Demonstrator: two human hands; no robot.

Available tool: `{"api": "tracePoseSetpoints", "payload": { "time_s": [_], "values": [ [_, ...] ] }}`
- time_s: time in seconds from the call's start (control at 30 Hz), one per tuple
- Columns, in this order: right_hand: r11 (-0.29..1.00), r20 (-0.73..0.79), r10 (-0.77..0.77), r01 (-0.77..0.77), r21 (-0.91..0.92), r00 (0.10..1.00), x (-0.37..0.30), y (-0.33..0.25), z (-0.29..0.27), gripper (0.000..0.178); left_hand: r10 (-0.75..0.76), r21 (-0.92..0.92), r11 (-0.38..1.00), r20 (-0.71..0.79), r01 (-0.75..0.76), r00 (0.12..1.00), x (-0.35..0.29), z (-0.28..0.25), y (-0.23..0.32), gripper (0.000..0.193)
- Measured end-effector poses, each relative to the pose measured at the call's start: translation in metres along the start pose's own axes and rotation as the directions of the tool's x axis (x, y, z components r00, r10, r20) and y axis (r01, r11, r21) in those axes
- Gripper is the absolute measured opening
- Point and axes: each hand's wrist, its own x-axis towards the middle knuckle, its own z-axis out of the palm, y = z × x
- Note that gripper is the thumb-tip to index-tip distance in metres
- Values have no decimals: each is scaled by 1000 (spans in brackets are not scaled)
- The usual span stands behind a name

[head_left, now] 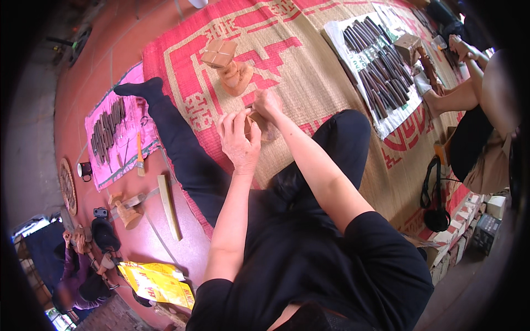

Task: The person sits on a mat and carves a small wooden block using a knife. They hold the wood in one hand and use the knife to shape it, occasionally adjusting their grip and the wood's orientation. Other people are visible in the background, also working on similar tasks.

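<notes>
Above the mat between my legs, my left hand (238, 138) is curled around a small brown wooden piece (255, 120), its fingers over the left side. My right hand (267, 105) is closed at the far edge of that piece. Whatever lies inside its fingers is hidden, so I cannot make out a tool. Much of the wooden piece is covered by both hands. Just beyond them stands a carved wooden figure (236, 78) with a rounded body. A square wooden block (220, 53) with pale lines across its top is right behind the figure.
At left, a pink cloth (94, 175) carries several slim carving tools (109, 129). Near it lie a brush (140, 157), a wooden mallet (130, 214), a wood strip (169, 207) and a yellow bag (157, 284). Dark-handled tools (383, 77) cover a white sheet by a person at right.
</notes>
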Motion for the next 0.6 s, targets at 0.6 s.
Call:
{"api": "tracePoseSetpoints", "payload": {
  "time_s": [0.6],
  "values": [
    [994,100,-107,105,25,989,-12,-7,-18,17,3,48,999,-21,-2,1000,-2,3,-2,31]
  ]
}}
